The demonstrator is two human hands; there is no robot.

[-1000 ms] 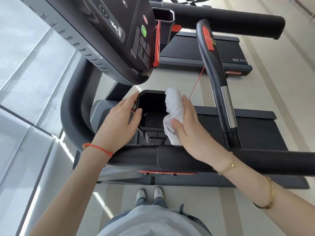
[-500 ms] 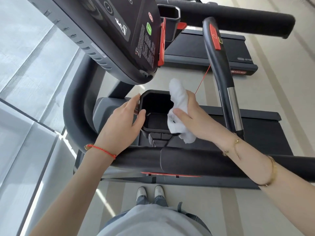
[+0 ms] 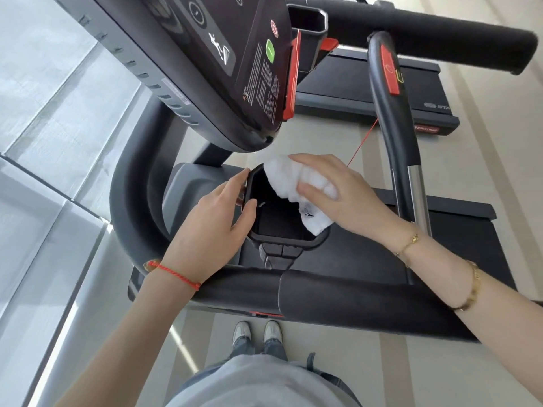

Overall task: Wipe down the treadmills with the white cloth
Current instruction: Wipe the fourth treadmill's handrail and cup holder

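Both bare forearms reach forward and down. The left hand (image 3: 214, 221) lies palm-down, fingers curled loosely — thumb spread apart from them. The right hand (image 3: 340, 192) is turned inward across the body, fingers and thumb closed in a grasp.

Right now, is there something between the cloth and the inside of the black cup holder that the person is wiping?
Nothing visible. The right hand presses the cloth over the far right rim of the cup holder, and the cloth's lower end already hangs inside. The left hand holds only the left rim, and the opening is free.
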